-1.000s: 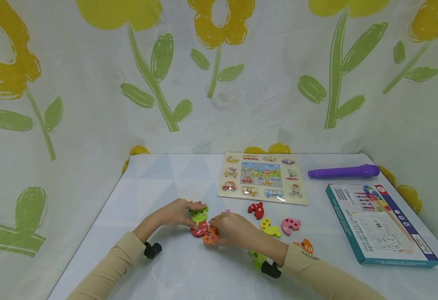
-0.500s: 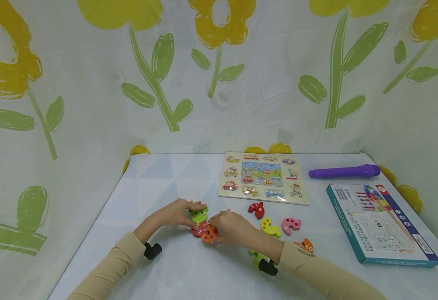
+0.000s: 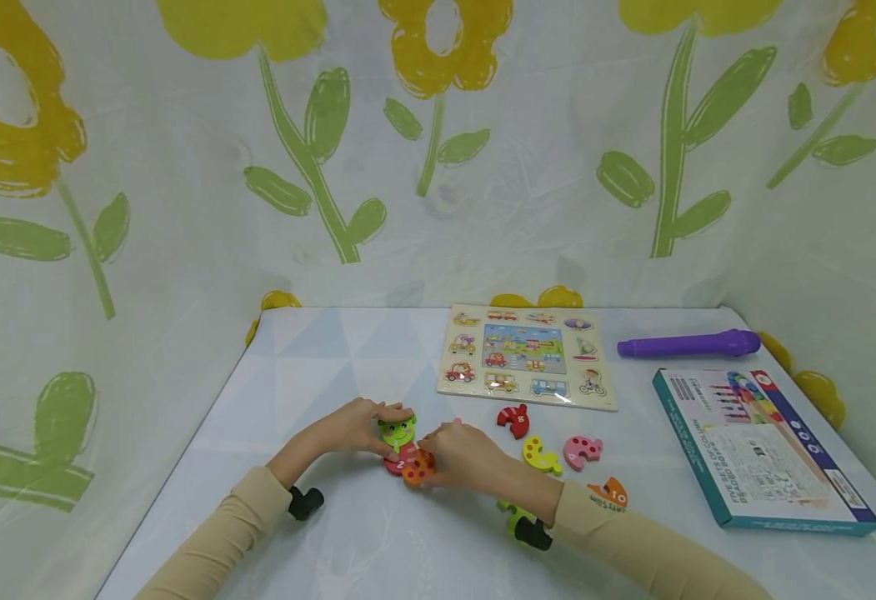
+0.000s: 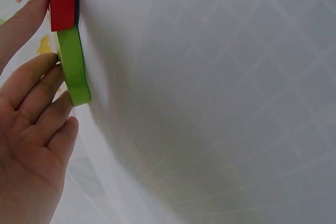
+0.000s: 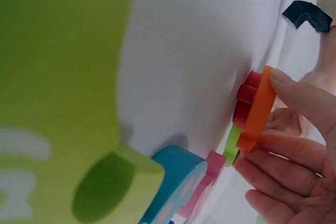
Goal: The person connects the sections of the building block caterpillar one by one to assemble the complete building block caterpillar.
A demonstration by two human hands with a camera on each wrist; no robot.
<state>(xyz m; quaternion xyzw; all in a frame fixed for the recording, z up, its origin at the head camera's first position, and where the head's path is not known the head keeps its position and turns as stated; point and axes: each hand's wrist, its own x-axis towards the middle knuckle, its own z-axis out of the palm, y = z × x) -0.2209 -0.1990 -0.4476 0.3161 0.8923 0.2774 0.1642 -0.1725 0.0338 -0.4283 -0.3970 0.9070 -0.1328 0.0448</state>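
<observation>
The right hand (image 3: 462,457) pinches the orange spotted piece (image 3: 417,470), thumb on one edge, fingertips on the opposite edge. The left hand (image 3: 349,426) spans the green head piece (image 3: 397,432) and the red piece (image 3: 405,453): thumb against the red piece, fingers along the side of the head. The orange spotted piece is at the near-right side of the red piece, close to the middle of the counter (image 3: 287,558). In the right wrist view it appears to sit higher than the red piece. Full seating cannot be confirmed.

Likely faults and causes:
- Overlap: if the orange spotted piece is pressed while out of line with the red piece, it may ride on top instead of interlocking.
- Separation: if the left hand eases its hold, sideways push may part the red piece from the head.
- Displacement: the black wrist mount (image 3: 533,535) is close above the green loose piece (image 3: 514,512); a low forearm sweep may shift that piece.

Orientation: the head lies face up, its ears toward the far edge. The long axis of the assembly runs from the head toward the person, bending right at the orange spotted piece. That piece's visible long edge runs from thumb to fingertips, roughly near to far; the right hand hides the remainder.
</observation>
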